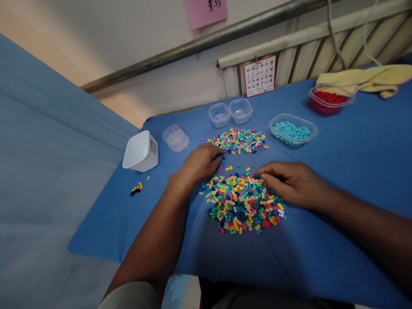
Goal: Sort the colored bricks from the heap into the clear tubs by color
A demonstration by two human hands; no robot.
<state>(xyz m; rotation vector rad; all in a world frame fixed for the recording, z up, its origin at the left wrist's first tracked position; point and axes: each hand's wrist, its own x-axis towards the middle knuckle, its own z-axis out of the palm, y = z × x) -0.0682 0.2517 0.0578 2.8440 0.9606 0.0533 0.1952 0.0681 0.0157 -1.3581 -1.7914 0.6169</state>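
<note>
A large pile of small mixed-colour bricks (244,201) lies on the blue cloth in front of me. A smaller pile (240,140) lies farther back. My left hand (201,162) rests knuckles up between the two piles, fingers curled at a few dark blue bricks by its tips. My right hand (291,182) lies on the right edge of the near pile, fingers drawn together at the bricks. What either hand holds is hidden.
A clear tub of teal bricks (292,130) and one of red bricks (328,101) stand back right. Two empty clear tubs (230,112), a lid (176,138) and a tipped white box (140,151) stand at the back. A yellow cloth (370,79) lies far right. Stray bricks (137,188) lie left.
</note>
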